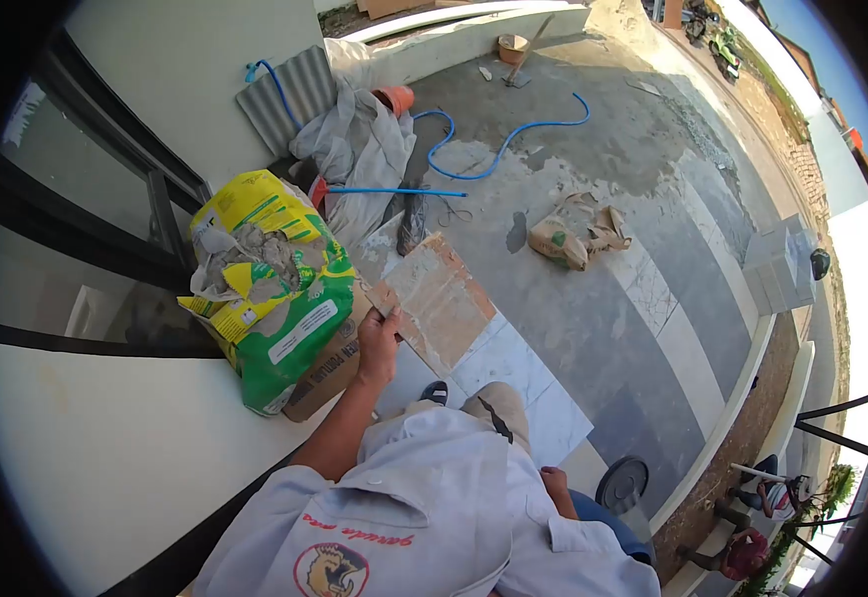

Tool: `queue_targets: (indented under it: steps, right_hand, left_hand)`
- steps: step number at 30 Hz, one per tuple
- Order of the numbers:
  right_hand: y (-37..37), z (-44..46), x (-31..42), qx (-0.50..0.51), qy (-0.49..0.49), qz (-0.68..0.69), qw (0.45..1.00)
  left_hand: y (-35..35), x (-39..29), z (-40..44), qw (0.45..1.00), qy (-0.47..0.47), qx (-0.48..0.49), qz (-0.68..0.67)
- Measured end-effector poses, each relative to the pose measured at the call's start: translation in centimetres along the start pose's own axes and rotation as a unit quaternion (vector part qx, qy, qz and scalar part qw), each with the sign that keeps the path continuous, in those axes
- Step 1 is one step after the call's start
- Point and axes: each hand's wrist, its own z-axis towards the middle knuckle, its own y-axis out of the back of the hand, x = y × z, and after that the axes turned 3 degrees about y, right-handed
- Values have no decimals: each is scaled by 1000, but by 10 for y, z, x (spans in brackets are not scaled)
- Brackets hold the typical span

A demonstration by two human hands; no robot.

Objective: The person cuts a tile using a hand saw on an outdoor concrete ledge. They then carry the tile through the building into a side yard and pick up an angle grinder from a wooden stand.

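Observation:
My left hand (pixel 378 343) is closed on the near-left corner of a square board (pixel 444 303) smeared with dried grey mortar. Left of it stands an open yellow and green bag (pixel 299 328) with grey powder or mortar on its top, beside a brown cardboard box (pixel 329 370). My right hand (pixel 556 485) hangs low beside my body, near a round dark lid (pixel 622 484); its fingers are mostly hidden, and I cannot make out what they hold.
A blue hose (pixel 513 139), a crumpled paper bag (pixel 563 239) and grey sheeting (pixel 359 139) lie on the floor. A bucket (pixel 512 48) stands farther back, beside a long-handled tool. White blocks (pixel 780 264) are stacked at right. Two people (pixel 747 552) are at lower right.

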Motion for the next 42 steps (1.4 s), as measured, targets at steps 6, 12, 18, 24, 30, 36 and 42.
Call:
queue_targets:
  steps: [6,12,18,24,30,36,42]
  right_hand:
    - [55,66,74,77,-117,-98,985]
    - [167,226,334,-39,57,-32,997]
    - [206,328,704,-104,334,-96,932]
    - [185,438,881,-118,379,-131,908]
    - [174,485,853,27,-12,-118,993]
    - [199,541,966,91,-113,-184,972]
    - [204,726,1303,-63,193,-202,958]
  left_hand:
    - [-47,-22,157,982,-119,-110,100]
    - [-98,-53,255,948,-153,-273,56]
    - [-103,-61,361,930,-133,-343,16]
    - [-122,-43,539,929,-138,-324,-112]
    - [-192,-61,710,920,-87,-376,-65]
    - [-217,-139,854,897,-133,-421,10]
    - [-250,-156,941,858,-167,-480,-75]
